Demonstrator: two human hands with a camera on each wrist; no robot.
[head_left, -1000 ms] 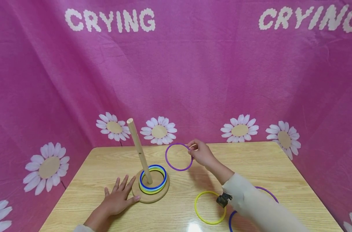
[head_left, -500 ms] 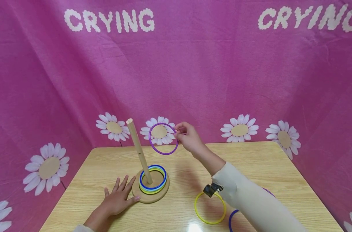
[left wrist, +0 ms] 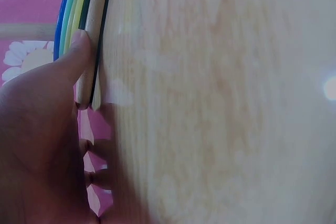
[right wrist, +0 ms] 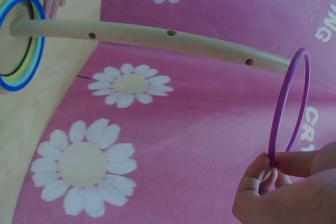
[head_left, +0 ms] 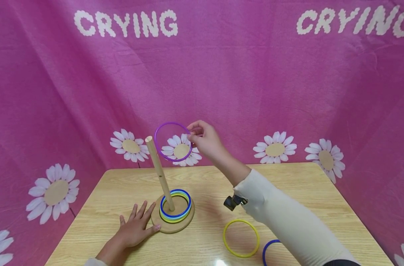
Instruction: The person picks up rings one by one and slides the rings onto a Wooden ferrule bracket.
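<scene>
My right hand (head_left: 206, 140) pinches a thin purple ring (head_left: 170, 122) by its right side, between thumb and fingers. The ring is tilted up beside the top of a wooden peg (head_left: 159, 171); in the right wrist view the ring (right wrist: 278, 103) overlaps the peg's end. Whether the peg passes through it I cannot tell. Around the foot of the peg lie several stacked rings, a blue ring (head_left: 190, 203) uppermost, on a round wooden base (head_left: 172, 228). My left hand (head_left: 135, 231) lies with fingers spread on the table, its thumb touching the base's edge.
A yellow ring (head_left: 224, 236) lies on the wooden table (head_left: 288, 188) to the right of the base. Next to it is a blue ring (head_left: 264, 253), partly hidden by the right sleeve (head_left: 281, 214). A pink curtain (head_left: 221, 81) with daisies hangs behind the table.
My right hand has carried the purple ring up and to the left, from low over the table to beside the peg's top. The left hand and the stacked rings stay in place.
</scene>
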